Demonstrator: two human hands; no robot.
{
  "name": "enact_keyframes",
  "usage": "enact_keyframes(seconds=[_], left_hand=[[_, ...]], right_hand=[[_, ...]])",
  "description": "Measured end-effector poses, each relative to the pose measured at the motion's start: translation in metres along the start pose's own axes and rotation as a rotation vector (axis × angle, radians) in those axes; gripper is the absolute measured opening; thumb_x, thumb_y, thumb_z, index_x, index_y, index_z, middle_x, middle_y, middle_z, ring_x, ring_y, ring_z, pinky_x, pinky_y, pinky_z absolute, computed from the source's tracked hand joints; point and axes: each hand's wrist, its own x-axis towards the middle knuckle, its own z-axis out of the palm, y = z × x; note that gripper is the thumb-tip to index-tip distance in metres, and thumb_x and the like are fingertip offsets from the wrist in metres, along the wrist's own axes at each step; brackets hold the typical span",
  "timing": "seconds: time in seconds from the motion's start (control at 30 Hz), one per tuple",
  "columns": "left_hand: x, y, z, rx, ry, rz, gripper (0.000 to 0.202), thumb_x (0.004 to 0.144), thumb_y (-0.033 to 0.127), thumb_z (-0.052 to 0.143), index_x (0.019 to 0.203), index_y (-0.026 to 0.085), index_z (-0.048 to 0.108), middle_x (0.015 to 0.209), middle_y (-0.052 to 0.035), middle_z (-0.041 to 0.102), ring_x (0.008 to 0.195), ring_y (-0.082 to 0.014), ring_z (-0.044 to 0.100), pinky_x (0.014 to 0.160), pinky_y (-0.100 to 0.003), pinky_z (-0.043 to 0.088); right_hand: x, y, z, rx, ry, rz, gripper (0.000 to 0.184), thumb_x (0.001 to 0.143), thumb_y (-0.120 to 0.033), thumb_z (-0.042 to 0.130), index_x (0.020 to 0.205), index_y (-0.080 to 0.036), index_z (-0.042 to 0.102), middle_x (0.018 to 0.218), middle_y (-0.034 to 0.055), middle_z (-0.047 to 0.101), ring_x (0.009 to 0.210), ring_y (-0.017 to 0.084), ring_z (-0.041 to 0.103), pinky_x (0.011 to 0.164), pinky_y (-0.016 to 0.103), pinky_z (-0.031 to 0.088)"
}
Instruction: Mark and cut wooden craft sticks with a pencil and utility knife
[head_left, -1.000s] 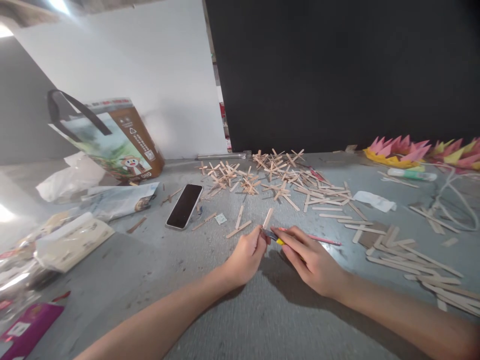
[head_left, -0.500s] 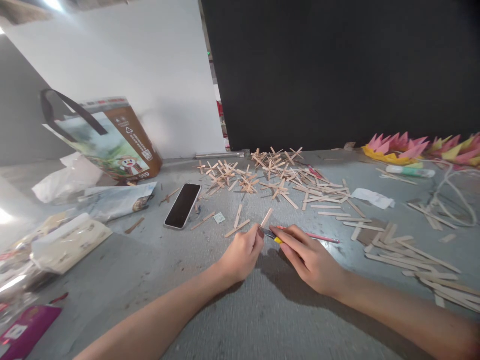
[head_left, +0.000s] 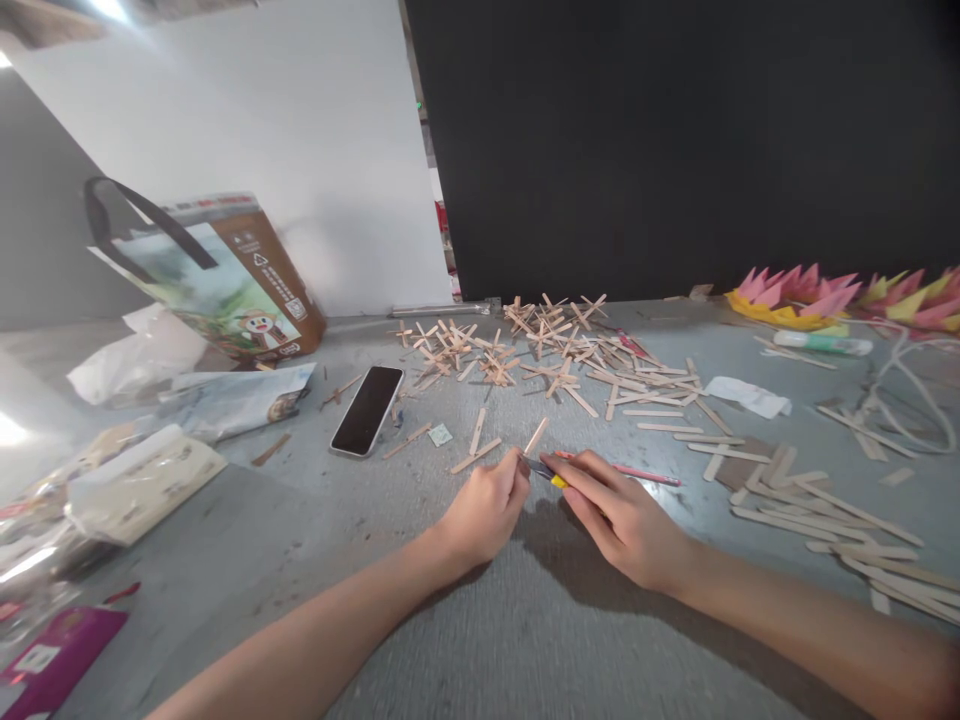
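Note:
Closed around a wooden craft stick (head_left: 535, 437), my left hand (head_left: 486, 508) lets the stick's far end point up and away from me. My right hand (head_left: 622, 515) grips a utility knife (head_left: 556, 480) with some yellow on it. The knife's blade reaches across to the stick beside my left fingertips; whether it cuts into the wood I cannot tell. Just beyond my right fingers lies a red pencil (head_left: 649, 474), partly hidden by them. Two loose sticks (head_left: 477, 455) lie in front of my left hand.
A phone (head_left: 367, 411) lies left of centre, with a paper bag (head_left: 247, 280) and plastic packaging farther left. Crossed-stick pieces (head_left: 495, 360) are heaped at the back. Loose sticks (head_left: 825, 510) spread over the right. Pink and yellow paper crowns (head_left: 795, 298) and a glue stick (head_left: 821, 343) sit back right.
Both hands stay nearly where they were. The tip of the held stick has shifted very slightly to the right; the whole view has moved a little too.

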Motion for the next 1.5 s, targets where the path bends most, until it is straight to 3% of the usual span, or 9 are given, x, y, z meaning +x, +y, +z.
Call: enact_keyframes(seconds=[0.4, 0.8, 1.0, 1.2, 1.37, 1.5], left_hand=[[-0.001, 0.007, -0.001, -0.002, 0.027, 0.004, 0.021, 0.104, 0.025, 0.042, 0.083, 0.025, 0.043, 0.076, 0.0003, 0.058, 0.067, -0.0173, 0.052, 0.068, -0.028, 0.034], [-0.002, 0.003, -0.001, 0.005, -0.017, -0.005, 0.020, 0.104, 0.020, 0.046, 0.086, 0.026, 0.041, 0.067, 0.0014, 0.050, 0.056, -0.0189, 0.043, 0.062, -0.031, 0.027], [-0.003, 0.001, 0.000, 0.089, -0.035, 0.048, 0.022, 0.099, 0.011, 0.045, 0.085, 0.026, 0.039, 0.070, -0.0005, 0.051, 0.057, -0.0191, 0.043, 0.062, -0.032, 0.029], [-0.003, -0.002, 0.001, 0.158, -0.077, 0.124, 0.024, 0.092, 0.007, 0.050, 0.080, 0.025, 0.040, 0.074, -0.0002, 0.045, 0.054, -0.0162, 0.033, 0.060, -0.033, 0.030], [-0.003, -0.006, 0.004, 0.155, -0.027, 0.096, 0.018, 0.095, 0.008, 0.045, 0.085, 0.024, 0.046, 0.070, -0.0010, 0.047, 0.054, -0.0176, 0.040, 0.059, -0.033, 0.034], [-0.001, -0.003, 0.004, 0.416, -0.110, 0.078, 0.022, 0.096, 0.006, 0.038, 0.094, 0.019, 0.055, 0.074, -0.0038, 0.053, 0.060, -0.0204, 0.051, 0.062, -0.032, 0.043]], right_hand=[[0.000, 0.000, 0.000, -0.012, -0.001, 0.015, 0.055, 0.113, -0.022, 0.043, 0.166, -0.033, 0.041, 0.126, 0.0132, 0.066, 0.109, 0.025, 0.072, 0.093, 0.042, 0.064], [-0.002, -0.001, 0.001, -0.042, -0.010, 0.015, 0.053, 0.112, -0.022, 0.044, 0.165, -0.030, 0.046, 0.126, 0.0120, 0.074, 0.124, 0.030, 0.072, 0.103, 0.049, 0.064], [-0.001, -0.007, 0.001, -0.004, -0.035, 0.076, 0.049, 0.113, -0.023, 0.043, 0.161, -0.029, 0.051, 0.129, 0.0112, 0.075, 0.126, 0.029, 0.072, 0.104, 0.049, 0.064], [0.000, -0.009, 0.005, 0.006, -0.025, 0.138, 0.046, 0.113, -0.027, 0.044, 0.158, -0.030, 0.056, 0.132, 0.0105, 0.075, 0.130, 0.029, 0.070, 0.107, 0.051, 0.063], [0.001, -0.011, 0.007, 0.002, -0.022, 0.183, 0.045, 0.114, -0.029, 0.043, 0.156, -0.029, 0.058, 0.131, 0.0101, 0.076, 0.135, 0.029, 0.067, 0.106, 0.048, 0.063], [0.002, -0.014, 0.007, 0.010, -0.029, 0.235, 0.044, 0.114, -0.033, 0.041, 0.154, -0.029, 0.060, 0.136, 0.0099, 0.075, 0.135, 0.029, 0.067, 0.108, 0.049, 0.062]])
